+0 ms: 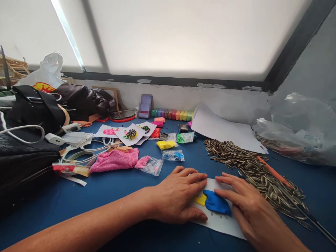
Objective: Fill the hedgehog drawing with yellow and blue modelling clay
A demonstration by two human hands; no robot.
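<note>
On the blue table lies a sheet of white paper [217, 225] with small drawn lines on it. A flattened piece of blue modelling clay [217, 203] is spread on the paper, touching a smaller yellow clay piece [201, 200] at its left. My left hand [181, 197] rests flat on the paper's left part, fingers stretched out, partly covering the yellow clay. My right hand [243, 197] is over the paper's right side, fingers extended, its index fingertip at the top edge of the blue clay. Neither hand grips anything.
Sunflower seeds [252, 168] lie piled at right with an orange pen [274, 172]. Small bags of clay [168, 145], a pink cloth [115, 160] and decorated paper pieces [131, 134] are beyond my hands. Black bags [26, 147] stand left; white sheets [223, 127] lie at the back.
</note>
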